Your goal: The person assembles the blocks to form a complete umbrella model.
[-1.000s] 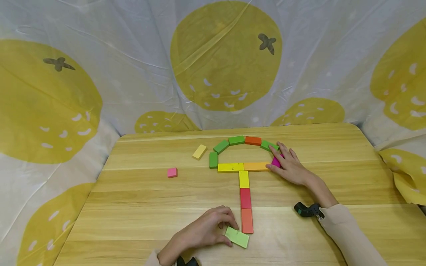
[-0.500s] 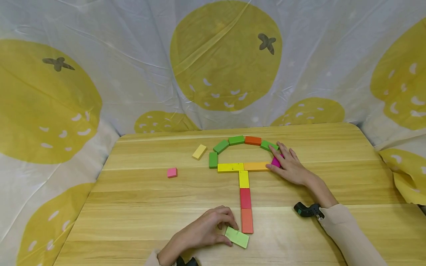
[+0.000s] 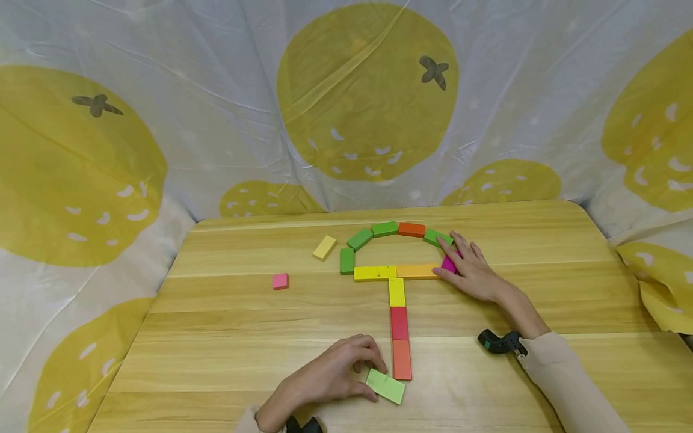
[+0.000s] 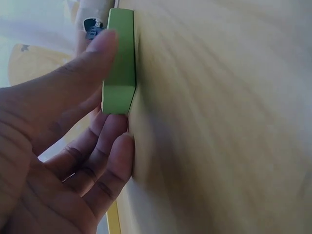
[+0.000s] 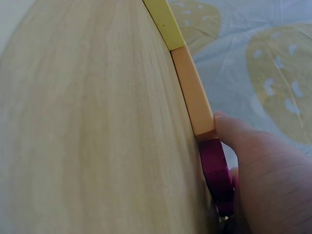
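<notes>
My left hand (image 3: 342, 371) pinches a light green block (image 3: 387, 386) between thumb and fingers at the table's front. The block lies slanted at the lower end of a salmon block (image 3: 402, 361); in the left wrist view the green block (image 4: 120, 63) sits close by the tabletop. My right hand (image 3: 476, 273) rests with spread, mostly straight fingers over a magenta block (image 3: 449, 264), its thumb at the end of an orange block (image 3: 417, 272) and a fingertip by a green block (image 3: 435, 237). The right wrist view shows the magenta block (image 5: 216, 170) against the orange one, partly behind the hand.
Green blocks (image 3: 360, 239) and an orange-red block (image 3: 411, 229) form an arch over a yellow block (image 3: 375, 273). Below runs a stem with a yellow block (image 3: 397, 292) and a red block (image 3: 399, 323). A pale yellow block (image 3: 325, 247) and a pink block (image 3: 280, 281) lie left.
</notes>
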Tool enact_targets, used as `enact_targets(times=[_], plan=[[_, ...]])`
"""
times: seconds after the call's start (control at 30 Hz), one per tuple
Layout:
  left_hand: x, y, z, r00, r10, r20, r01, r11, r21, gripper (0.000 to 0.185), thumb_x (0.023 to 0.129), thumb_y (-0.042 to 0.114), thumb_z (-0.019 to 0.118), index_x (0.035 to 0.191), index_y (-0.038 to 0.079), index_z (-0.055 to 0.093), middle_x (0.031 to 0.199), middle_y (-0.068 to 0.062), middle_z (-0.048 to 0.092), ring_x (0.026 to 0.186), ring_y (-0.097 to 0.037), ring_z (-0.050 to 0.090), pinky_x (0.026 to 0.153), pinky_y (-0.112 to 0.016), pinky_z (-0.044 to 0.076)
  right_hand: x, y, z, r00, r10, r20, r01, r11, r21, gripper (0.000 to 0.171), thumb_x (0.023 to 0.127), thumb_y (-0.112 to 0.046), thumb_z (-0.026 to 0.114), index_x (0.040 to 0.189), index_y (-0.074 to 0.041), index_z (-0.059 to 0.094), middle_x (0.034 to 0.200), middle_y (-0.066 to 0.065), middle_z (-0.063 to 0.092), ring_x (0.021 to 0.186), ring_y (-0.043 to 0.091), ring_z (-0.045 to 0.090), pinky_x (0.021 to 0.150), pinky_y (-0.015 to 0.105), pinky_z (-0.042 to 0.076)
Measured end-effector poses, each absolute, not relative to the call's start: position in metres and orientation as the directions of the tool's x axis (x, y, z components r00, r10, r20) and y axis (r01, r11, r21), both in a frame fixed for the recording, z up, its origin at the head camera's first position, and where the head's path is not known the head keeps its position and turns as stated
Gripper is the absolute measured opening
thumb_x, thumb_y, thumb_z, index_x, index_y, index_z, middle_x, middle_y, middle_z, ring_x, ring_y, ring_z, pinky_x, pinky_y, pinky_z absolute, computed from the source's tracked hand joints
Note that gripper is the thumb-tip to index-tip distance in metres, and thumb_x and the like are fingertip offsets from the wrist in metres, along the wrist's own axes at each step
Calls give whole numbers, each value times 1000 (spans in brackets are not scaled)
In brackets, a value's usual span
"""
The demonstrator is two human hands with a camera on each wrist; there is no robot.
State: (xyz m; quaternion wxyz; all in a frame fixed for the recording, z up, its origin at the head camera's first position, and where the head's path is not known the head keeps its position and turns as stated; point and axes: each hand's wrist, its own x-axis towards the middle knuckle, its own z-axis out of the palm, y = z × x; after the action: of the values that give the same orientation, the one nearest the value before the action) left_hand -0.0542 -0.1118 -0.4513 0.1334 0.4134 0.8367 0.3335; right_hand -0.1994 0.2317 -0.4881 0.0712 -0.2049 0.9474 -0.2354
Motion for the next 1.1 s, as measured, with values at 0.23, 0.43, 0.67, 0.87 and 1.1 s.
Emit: enact_targets(times=[0.23,0.43,0.67,0.87,1.1], plan=[[-77,-132,-443,-723,691,13,485,494,722,27,84,32,74,105,16,70,103,5,63,89,-8,59,76,-18,53,-199,231,-488,-903,-428,-34,-361,800,-480,82,96,-54,47,157,-21,4,162,20,-6,150,39,-3,119,59,-4],[-129,-166,-436,-892,431,133,404,630,663,26,88,17,71,111,5,68,108,-9,63,94,-21,62,75,-33,55,-199,231,-487,-905,-424,-37,-356,802,-480,81,96,-54,47,157,-21,4,162,20,-6,150,39,-3,119,59,-4],[-183,-190,-443,-970,184,157,242,748,618,49,86,17,73,129,-1,58,120,-21,57,101,-34,61,81,-46,52,-198,231,-487,-904,-426,-37,-358,801,-479,81,96,-54,48,157,-20,5,162,20,-5,150,40,-2,118,59,-3],[-212,-181,-452,-989,142,51,137,714,686,60,83,23,77,134,1,53,123,-18,54,108,-32,57,91,-44,51,-198,231,-488,-904,-426,-31,-360,798,-483,81,96,-53,48,157,-20,6,162,21,-5,150,41,-2,118,60,-3],[-223,-166,-456,-994,99,53,109,734,670,58,80,16,79,131,-3,56,119,-18,55,104,-31,54,89,-40,47,-198,233,-488,-902,-431,-30,-365,797,-482,81,96,-53,48,157,-20,5,162,20,-6,150,40,-2,118,60,-4]])
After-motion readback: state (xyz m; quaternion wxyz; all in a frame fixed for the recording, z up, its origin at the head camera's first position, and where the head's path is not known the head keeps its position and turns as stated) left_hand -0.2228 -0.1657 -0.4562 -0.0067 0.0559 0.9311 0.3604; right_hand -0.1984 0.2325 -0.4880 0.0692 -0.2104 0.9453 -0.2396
